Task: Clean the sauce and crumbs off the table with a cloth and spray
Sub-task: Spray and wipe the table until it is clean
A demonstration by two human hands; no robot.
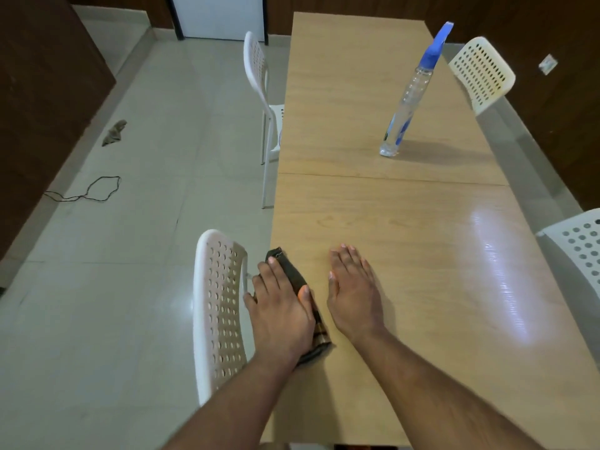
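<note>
A dark brown folded cloth (293,271) lies at the left edge of the light wooden table (406,241). My left hand (281,308) presses flat on it with straight fingers, covering most of it. Just right of the cloth, my right hand (352,292) rests flat on the bare tabletop, fingers together. A clear spray bottle (407,102) with a blue nozzle stands upright farther back on the table, well beyond both hands. No sauce or crumbs show on the wood around my hands.
A white perforated chair (219,315) stands tight against the table's left edge beside my left hand. Another white chair (259,92) is farther back on the left, and two more (483,74) (581,245) on the right. A rag (114,133) and a cord (89,191) lie on the tiled floor.
</note>
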